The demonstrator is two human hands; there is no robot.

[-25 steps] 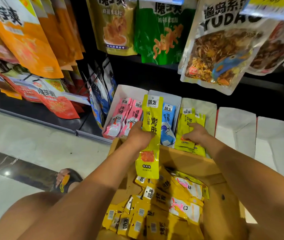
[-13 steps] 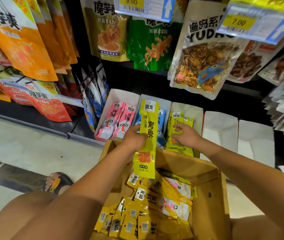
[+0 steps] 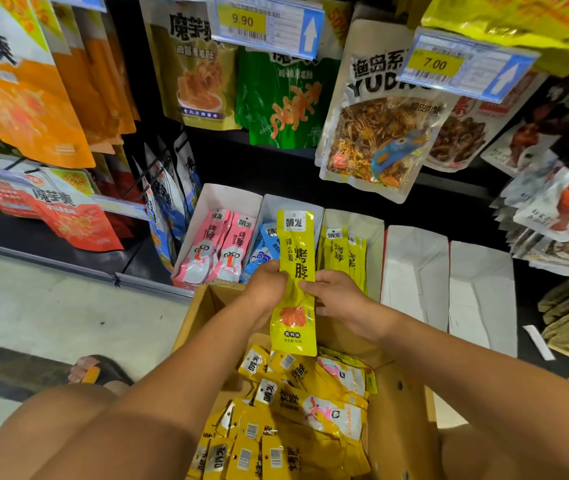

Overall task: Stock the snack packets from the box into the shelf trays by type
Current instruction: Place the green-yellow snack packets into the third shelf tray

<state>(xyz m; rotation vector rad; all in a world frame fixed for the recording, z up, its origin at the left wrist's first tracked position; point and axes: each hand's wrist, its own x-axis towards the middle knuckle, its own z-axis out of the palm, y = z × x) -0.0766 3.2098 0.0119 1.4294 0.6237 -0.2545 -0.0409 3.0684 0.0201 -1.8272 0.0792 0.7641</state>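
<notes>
A long yellow snack packet (image 3: 295, 258) stands upright above the cardboard box (image 3: 401, 427). My left hand (image 3: 267, 284) grips its left edge at mid height. My right hand (image 3: 336, 296) touches its right edge with the fingertips; whether it pinches the packet is unclear. The box holds several loose yellow packets (image 3: 290, 417). Behind the hands, white shelf trays stand in a row: a tray with pink packets (image 3: 220, 244), one with blue packets (image 3: 265, 245), and one with yellow packets (image 3: 343, 252).
Two white trays (image 3: 414, 268) (image 3: 480, 289) with nothing inside stand to the right of the yellow one. Large snack bags (image 3: 376, 133) hang above from pegs, with price tags (image 3: 265, 26). A sandalled foot (image 3: 94, 374) rests on the tiled floor at the left.
My right hand left the yellow packets in the tray and came back to the right edge of the packet that my left hand holds. The view tilted up slightly.
</notes>
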